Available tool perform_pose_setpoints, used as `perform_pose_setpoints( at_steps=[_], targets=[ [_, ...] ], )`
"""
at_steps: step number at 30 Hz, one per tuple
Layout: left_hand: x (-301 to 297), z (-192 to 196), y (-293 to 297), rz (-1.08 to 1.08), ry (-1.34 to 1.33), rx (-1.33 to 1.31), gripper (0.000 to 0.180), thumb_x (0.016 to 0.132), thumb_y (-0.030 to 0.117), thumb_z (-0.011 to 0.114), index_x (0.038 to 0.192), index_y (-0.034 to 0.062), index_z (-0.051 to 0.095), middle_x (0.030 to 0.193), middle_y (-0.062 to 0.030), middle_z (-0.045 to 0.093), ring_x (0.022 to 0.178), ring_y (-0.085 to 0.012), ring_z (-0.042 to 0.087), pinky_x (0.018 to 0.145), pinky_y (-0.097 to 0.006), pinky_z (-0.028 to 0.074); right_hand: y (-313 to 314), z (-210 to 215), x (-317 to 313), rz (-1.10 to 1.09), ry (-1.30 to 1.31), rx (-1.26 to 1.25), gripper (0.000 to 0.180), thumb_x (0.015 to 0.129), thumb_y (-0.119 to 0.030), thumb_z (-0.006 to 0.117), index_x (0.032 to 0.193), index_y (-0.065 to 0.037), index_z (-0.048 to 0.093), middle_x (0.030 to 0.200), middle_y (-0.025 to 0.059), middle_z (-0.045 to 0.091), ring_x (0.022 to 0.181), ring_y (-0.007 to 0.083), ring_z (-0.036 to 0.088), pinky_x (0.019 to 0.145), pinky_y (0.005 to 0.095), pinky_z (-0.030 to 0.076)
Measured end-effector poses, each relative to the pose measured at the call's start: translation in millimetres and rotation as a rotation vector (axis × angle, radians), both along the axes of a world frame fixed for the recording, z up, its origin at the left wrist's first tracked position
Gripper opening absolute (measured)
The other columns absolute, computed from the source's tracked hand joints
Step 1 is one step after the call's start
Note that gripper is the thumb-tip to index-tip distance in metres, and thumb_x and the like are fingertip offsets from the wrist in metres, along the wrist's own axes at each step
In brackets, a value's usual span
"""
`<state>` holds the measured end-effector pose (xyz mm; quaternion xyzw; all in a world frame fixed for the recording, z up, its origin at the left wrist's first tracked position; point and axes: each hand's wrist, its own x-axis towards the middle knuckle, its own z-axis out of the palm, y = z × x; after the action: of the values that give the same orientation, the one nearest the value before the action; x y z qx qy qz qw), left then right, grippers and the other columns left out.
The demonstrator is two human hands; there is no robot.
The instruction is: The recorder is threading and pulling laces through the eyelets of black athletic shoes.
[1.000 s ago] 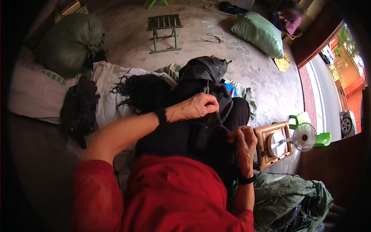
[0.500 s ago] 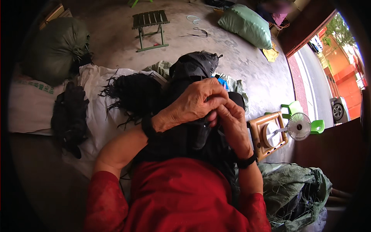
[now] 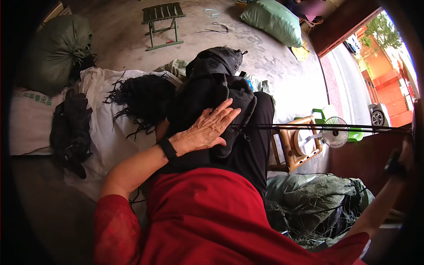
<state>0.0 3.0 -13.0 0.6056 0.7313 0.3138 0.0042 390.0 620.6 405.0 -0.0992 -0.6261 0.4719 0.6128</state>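
On my lap lies a black mesh shoe upper (image 3: 244, 93), with my left hand (image 3: 207, 130) resting on it, fingers stretched out and flat. Two strands of black cord (image 3: 291, 127) run taut from the shoe upper to the far right. At their other end is my right hand (image 3: 407, 154), blurred at the picture's edge with the arm stretched out; the strands lead into its grip, though single fingers cannot be made out. Beyond my knees sits a pile of similar black pieces (image 3: 214, 62).
To the left, a bundle of black strands (image 3: 143, 95) and dark pieces (image 3: 73, 128) lie on white sacking (image 3: 95, 106). A bamboo stool (image 3: 289, 154) with a small fan (image 3: 335, 132) stands at right, beside a green sack (image 3: 316, 203). A folding stool (image 3: 162, 24) stands ahead.
My hands, together over my lap before, have parted. The right swung far out to the right, drawing the cord tight; the left came down flat onto the shoe upper.
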Motion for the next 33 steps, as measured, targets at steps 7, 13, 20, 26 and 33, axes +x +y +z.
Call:
perform_pose_setpoints(
  at_steps=[7,13,20,26,33],
  targets=[
    [-5.2,5.9,-30.1,0.167,-0.238,0.226,0.062,0.075,0.002,0.071,0.131,0.0038,0.045,0.124,-0.0146,0.054,0.118,-0.0336,0.052,0.098,-0.041,0.046,-56.6,-281.8,-119.3,0.074,-0.403,-0.338,0.028,0.096,-0.021,0.054,0.111,0.001,0.063,0.087,0.0032,0.063,0.076,0.0131,0.059,0.07,0.0262,0.048],
    [6.8,3.5,-31.7,0.141,-0.084,0.156,0.022,0.077,0.002,0.068,0.098,0.0038,0.063,0.094,-0.0085,0.062,0.086,-0.0276,0.062,0.074,-0.038,0.051,-324.4,-355.4,-257.1,0.669,-1.212,0.072,0.02,0.095,-0.017,0.053,0.103,-0.003,0.064,0.078,0.001,0.06,0.053,0.0069,0.051,0.049,0.0224,0.041],
    [19.3,6.7,-22.2,0.145,0.082,0.123,0.018,0.074,0.001,0.068,0.091,0.008,0.065,0.086,-0.0035,0.06,0.081,-0.021,0.06,0.072,-0.034,0.042,-369.4,-342.8,-264.7,1.075,-1.311,-0.243,0.022,0.099,-0.023,0.052,0.095,-0.004,0.063,0.065,0.0004,0.056,0.046,0.0062,0.044,0.043,0.0215,0.035],
    [21.5,14.0,5.0,0.169,0.194,0.153,0.011,0.076,0.004,0.067,0.084,0.0095,0.062,0.081,-0.002,0.055,0.078,-0.0186,0.055,0.072,-0.034,0.039,-366.4,-360.6,-283.6,0.97,-0.807,-0.742,0.018,0.1,-0.022,0.051,0.1,-0.007,0.062,0.066,-0.0016,0.054,0.046,0.0046,0.038,0.042,0.0179,0.029],
    [13.5,5.7,40.3,0.152,0.368,0.032,0.004,0.074,0.007,0.061,0.075,0.0089,0.058,0.076,-0.0049,0.049,0.079,-0.0205,0.053,0.07,-0.035,0.039,-369.5,-363.4,-293.2,0.976,-0.755,-0.731,0.02,0.099,-0.025,0.053,0.101,-0.007,0.063,0.067,-0.0016,0.057,0.045,0.0045,0.039,0.043,0.0181,0.029]
  ],
)
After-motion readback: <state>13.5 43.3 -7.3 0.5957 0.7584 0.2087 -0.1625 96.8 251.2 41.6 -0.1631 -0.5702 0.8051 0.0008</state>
